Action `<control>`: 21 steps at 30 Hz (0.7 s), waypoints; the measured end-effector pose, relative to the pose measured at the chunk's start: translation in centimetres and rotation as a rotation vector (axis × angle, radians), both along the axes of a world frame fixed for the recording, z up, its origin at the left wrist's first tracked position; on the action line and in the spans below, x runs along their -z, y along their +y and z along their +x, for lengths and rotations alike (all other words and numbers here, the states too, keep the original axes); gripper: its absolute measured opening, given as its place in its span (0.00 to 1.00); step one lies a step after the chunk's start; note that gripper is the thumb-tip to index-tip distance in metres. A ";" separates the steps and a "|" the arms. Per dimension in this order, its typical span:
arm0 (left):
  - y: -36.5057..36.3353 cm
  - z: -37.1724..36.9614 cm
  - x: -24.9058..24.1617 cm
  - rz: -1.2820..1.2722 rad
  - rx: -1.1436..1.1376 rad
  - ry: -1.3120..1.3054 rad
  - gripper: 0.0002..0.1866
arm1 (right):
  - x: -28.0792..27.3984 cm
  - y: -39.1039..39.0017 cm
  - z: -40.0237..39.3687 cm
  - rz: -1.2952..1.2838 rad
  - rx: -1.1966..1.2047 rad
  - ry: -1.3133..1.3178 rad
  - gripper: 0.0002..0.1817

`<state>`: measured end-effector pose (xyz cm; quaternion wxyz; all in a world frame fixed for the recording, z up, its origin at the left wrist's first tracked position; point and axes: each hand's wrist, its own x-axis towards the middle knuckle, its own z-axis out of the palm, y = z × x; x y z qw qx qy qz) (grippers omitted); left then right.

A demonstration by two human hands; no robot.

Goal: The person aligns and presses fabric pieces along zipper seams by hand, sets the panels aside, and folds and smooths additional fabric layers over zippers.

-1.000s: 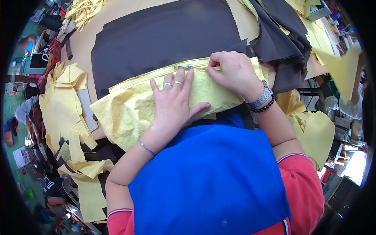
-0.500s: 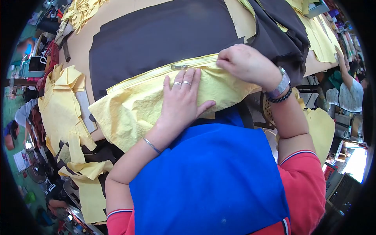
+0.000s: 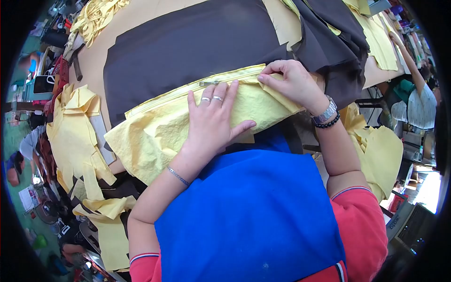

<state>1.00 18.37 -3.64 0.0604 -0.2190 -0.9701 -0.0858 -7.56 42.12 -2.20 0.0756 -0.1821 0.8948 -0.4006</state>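
My left hand [image 3: 209,120] lies flat with fingers spread on a yellow fabric piece [image 3: 155,136], its fingertips just below a small metal zipper pull [image 3: 208,83]. A long zipper [image 3: 164,97] runs along the upper edge of the yellow piece. At the right end of that edge, my right hand [image 3: 292,84] pinches the yellow fabric between thumb and forefinger. Dark fabric [image 3: 197,42] lies flat on the table beyond the zipper, partly beneath the yellow piece.
Yellow cut pieces [image 3: 73,127] hang over the table's left edge. Yellow strips [image 3: 96,19] and a dark-handled tool [image 3: 76,63] lie at the upper left. Bunched dark fabric [image 3: 329,42] is at the upper right. Another person's arm [image 3: 411,58] reaches in at the far right.
My right hand's wrist has dropped and its thumb and forefinger now show in a pinch at the fabric edge. My left hand stays flat on the cloth. The whole view has shifted slightly.
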 end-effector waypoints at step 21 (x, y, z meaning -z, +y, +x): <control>0.4 -1.0 -0.7 -0.065 0.045 0.010 0.45 | 0.4 -1.1 0.2 0.056 0.085 0.054 0.13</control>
